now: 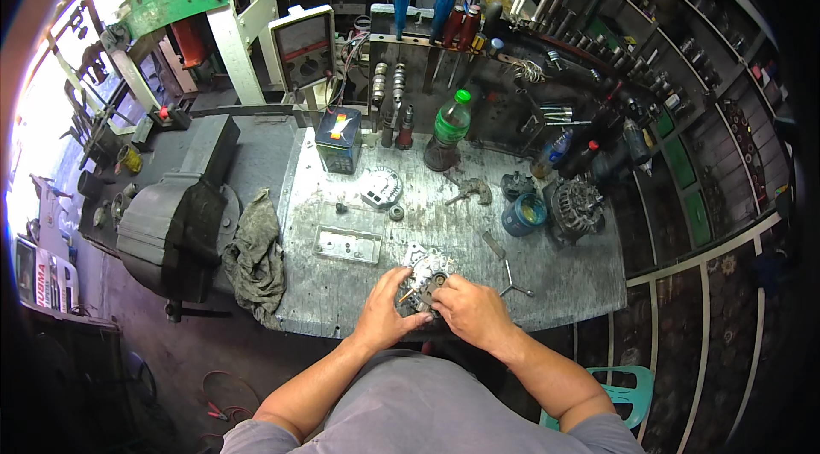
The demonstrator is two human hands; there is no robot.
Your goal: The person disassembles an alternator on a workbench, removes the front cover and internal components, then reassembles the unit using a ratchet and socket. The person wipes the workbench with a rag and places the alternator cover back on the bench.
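A silvery metal housing, apparently an alternator part (430, 266), rests near the front edge of the workbench. My left hand (384, 315) curls around its left side, thumb and fingers gripping it. Over its right side, the fingers of my right hand (471, 310) are pinched together; what they hold is hidden. Just right of my hands lie a three-armed wrench (511, 283) and a small flat metal piece (493, 245). Beyond the housing are a clear plastic tray (348, 246), a small dark ring (395, 213) and a round silver cover (382, 187).
A large vise (166, 219) and a grey rag (258, 257) occupy the left. Toward the back stand a battery (339, 141) and a green-capped bottle (453, 119). A blue can (524, 216) and an alternator (576, 208) sit at right. A green chair (630, 394) stands behind my right arm.
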